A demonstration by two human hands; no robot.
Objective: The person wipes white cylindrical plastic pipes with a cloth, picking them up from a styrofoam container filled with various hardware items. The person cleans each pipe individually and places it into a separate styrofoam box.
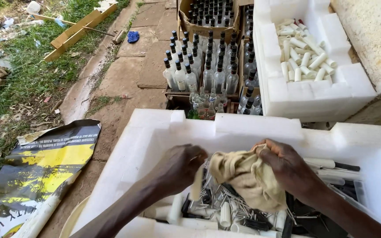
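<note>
1. Cloth point(248, 176): beige, soft, limp, light; bunched over the near foam box point(164, 128), above mixed white tubes point(223, 215) and metal bits.
2. Right hand point(287, 165) pinching the cloth's top edge; left hand point(179, 165) closed on a small white piece at the cloth's left end, exact grip unclear.
3. Best held by a gathered fold; likely no slip or breakage risk.
4. Outdoors: paving, grass left, glass bottles point(203, 66) in crates ahead, second foam box point(314, 94) of tubes, yellow-black sheet point(45, 172) on ground.
</note>
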